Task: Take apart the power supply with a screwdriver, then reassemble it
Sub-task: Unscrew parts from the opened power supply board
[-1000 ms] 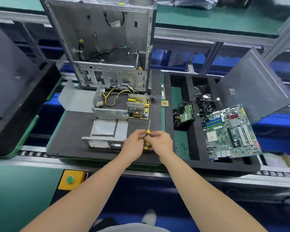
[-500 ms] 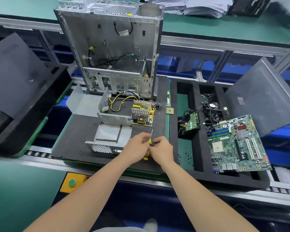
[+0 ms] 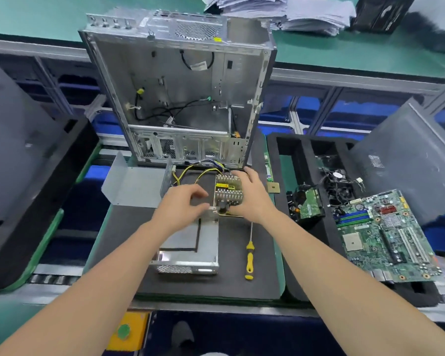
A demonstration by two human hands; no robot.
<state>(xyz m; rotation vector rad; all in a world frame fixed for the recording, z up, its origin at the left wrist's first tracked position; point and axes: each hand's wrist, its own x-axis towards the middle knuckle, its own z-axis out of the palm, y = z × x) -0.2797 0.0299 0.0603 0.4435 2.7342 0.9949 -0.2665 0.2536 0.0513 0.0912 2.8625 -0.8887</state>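
Steel case (image 3: 180,98): stands open and upright at the far edge of the mat. It is close behind the work, so there is probably little room to tip the board backward.
Foam mat (image 3: 242,283): black, and carries the power supply parts and the tool. It is a soft bed on which the board can be set down safely.
Shell (image 3: 190,253): the open metal box of the power supply lies mid-mat, with its vent grille toward the person. The left forearm crosses above it.
Cover (image 3: 134,186): a bent sheet lying left of the shell.
Circuit board (image 3: 228,194): the part in hand, fins upward, at the shell's far right corner. Whether it is coming out or going back in cannot be told. In either case it is best kept level and moved slowly.
Right hand (image 3: 252,196): curled over the board's right and far edges, grasping it. Holding it by the rim, not by the fins or the tall parts, is the sounder grip.
Left hand (image 3: 183,201): fingers loose and holding nothing that can be seen, with the fingertips close to the board's near left corner. Contact cannot be told. It would serve best steadying that corner, so that the board does not twist.
Screwdriver (image 3: 249,258): yellow handle, lying on the mat just right of the shell with its tip toward the board. Neither hand holds it, and it is within reach for the screws.
Wires (image 3: 190,173): yellow and dark, running from the board's far edge leftward. They probably tether the board, so slack should be fed as it moves, without pulling.
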